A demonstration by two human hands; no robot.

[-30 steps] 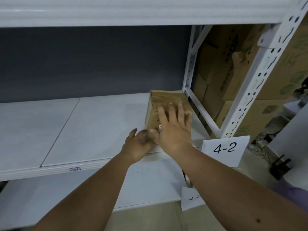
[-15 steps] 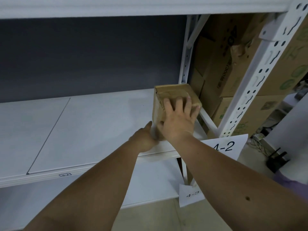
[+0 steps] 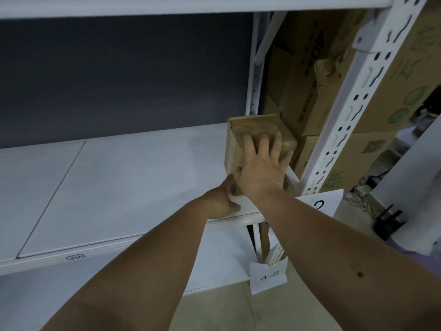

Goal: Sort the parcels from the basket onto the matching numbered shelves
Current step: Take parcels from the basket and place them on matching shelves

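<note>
From the head view there is one parcel (image 3: 256, 137), a small brown cardboard box, standing on the white shelf (image 3: 124, 187) at its far right end, just beside the rear white upright (image 3: 254, 75). Two hands are on it. The right hand (image 3: 262, 168) lies flat across the parcel's top and near face, fingers (image 3: 265, 144) straight and spread, pressing rather than clasping. The left hand (image 3: 226, 199) sits low at the parcel's near bottom corner, touching it, with its heel on the shelf near the front lip; its fingers are hidden behind the right hand, so whether they curl on the box cannot be told. Two paper labels show: one (image 3: 319, 201) at the shelf's right front corner, partly covered by the right forearm so only a "2" reads, and one (image 3: 268, 275) marked "4-3" on the level below. A small sticker (image 3: 75, 257) sits on the front lip. The shelf board left of the parcel is bare to the frame's edge, with one seam (image 3: 51, 199) running front to back. Right of the perforated front post (image 3: 353, 101) stand several large cardboard cartons (image 3: 310, 75).
</note>
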